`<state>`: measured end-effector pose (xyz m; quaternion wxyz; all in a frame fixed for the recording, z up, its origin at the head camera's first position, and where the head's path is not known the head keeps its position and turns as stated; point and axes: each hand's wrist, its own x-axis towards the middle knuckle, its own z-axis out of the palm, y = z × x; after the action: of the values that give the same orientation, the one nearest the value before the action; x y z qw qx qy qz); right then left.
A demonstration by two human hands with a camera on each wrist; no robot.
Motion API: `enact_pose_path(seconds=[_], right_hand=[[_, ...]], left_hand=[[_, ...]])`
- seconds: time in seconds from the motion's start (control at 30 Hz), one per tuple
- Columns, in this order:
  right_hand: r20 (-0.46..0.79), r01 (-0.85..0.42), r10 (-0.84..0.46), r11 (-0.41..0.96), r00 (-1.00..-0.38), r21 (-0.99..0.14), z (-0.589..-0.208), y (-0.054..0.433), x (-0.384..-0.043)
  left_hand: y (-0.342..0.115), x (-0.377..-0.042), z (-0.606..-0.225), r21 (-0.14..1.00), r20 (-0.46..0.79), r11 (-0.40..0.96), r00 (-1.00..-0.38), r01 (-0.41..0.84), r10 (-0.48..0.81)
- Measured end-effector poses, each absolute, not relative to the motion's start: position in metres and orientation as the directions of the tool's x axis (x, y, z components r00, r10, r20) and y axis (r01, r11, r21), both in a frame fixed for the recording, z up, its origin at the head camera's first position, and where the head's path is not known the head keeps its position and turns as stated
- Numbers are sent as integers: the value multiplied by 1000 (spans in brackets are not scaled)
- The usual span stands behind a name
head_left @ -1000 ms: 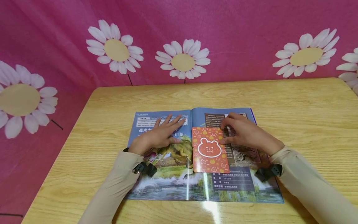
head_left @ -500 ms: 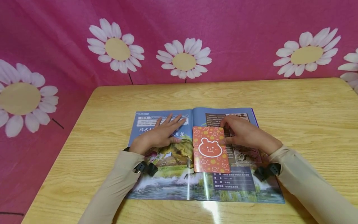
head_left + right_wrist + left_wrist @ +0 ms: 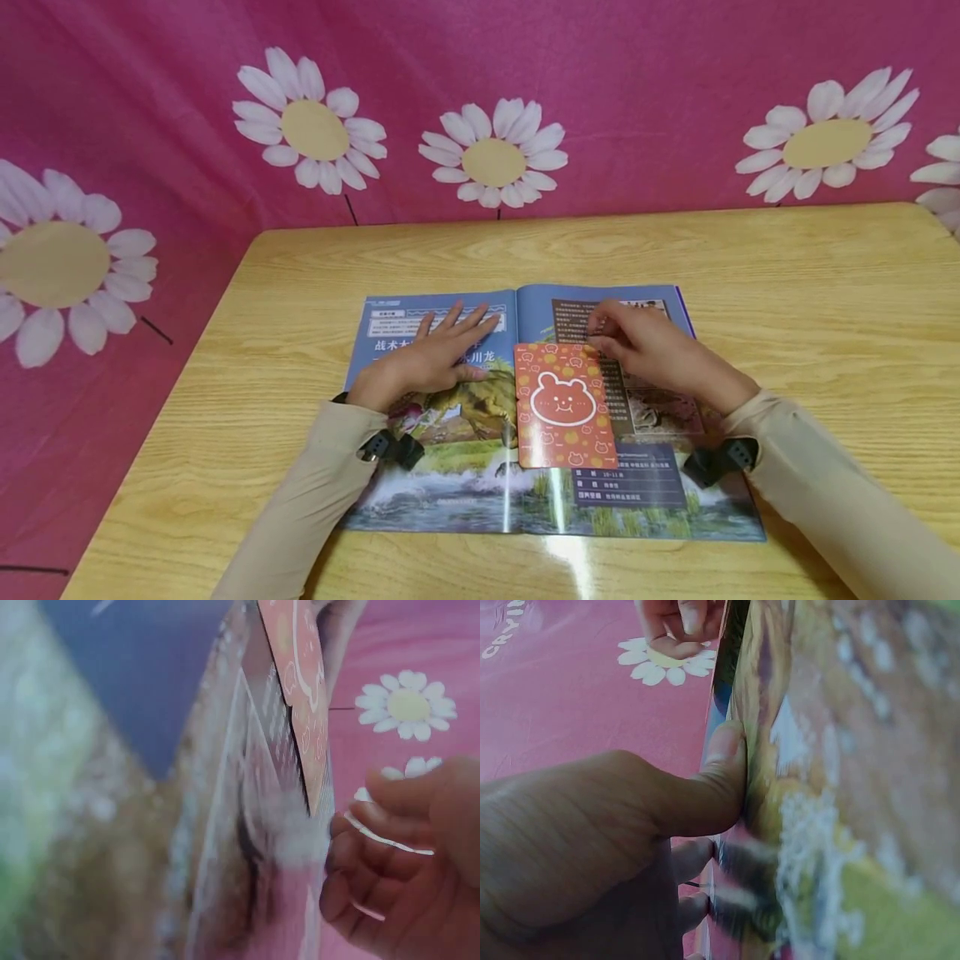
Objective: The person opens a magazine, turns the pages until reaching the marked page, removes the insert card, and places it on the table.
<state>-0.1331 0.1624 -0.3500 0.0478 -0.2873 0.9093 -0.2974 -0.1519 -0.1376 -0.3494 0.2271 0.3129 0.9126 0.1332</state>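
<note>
An open magazine (image 3: 442, 504) with dinosaur pictures lies on the table. My left hand (image 3: 416, 365) rests spread on its left page, fingers pointing away and thumb (image 3: 724, 761) against the paper. On the right page, alongside the centre fold, lies an orange card (image 3: 564, 404) printed with a smiling bear face. My right hand (image 3: 652, 346) is at the card's upper right corner with fingers loosely bent. In the right wrist view, a gap shows between these fingers and the card (image 3: 304, 697), and nothing is in their grasp.
The wooden table (image 3: 840, 333) spreads around the magazine on all sides. Behind and to the left hangs a pink cloth (image 3: 615, 75) with large white daisies. Dark wrist cameras (image 3: 393, 452) are strapped on both sleeves.
My right thumb and fingers have come off the card's right edge and lifted slightly. The card has slid a little toward me on the page. My left hand stays in place.
</note>
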Motion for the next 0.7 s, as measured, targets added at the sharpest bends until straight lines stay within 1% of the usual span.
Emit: enact_pose_path(seconds=[0.13, 0.23, 0.37, 0.47, 0.63, 0.7], right_hand=[[5, -508, -590, 692, -808, -513, -349, 157, -131], [-25, -514, -608, 691, -794, -508, -349, 154, -131], [-26, -498, -598, 690, -801, -525, -349, 154, -131], [-33, -475, -590, 680, -807, -558, -349, 155, -130], [2, -482, -604, 635, -797, -603, -350, 158, -128], [24, -485, -594, 632, -804, -605, -351, 158, -129]], left_hand=[[-137, -152, -349, 389, -333, 768, -699, 509, 632], [-137, -152, -348, 390, -338, 769, -698, 507, 631], [-137, -152, -349, 385, -338, 771, -700, 507, 629], [-137, -152, -349, 380, -335, 772, -702, 510, 629], [-137, -151, -349, 380, -332, 771, -702, 512, 630], [-137, -151, -349, 383, -332, 770, -702, 510, 630]])
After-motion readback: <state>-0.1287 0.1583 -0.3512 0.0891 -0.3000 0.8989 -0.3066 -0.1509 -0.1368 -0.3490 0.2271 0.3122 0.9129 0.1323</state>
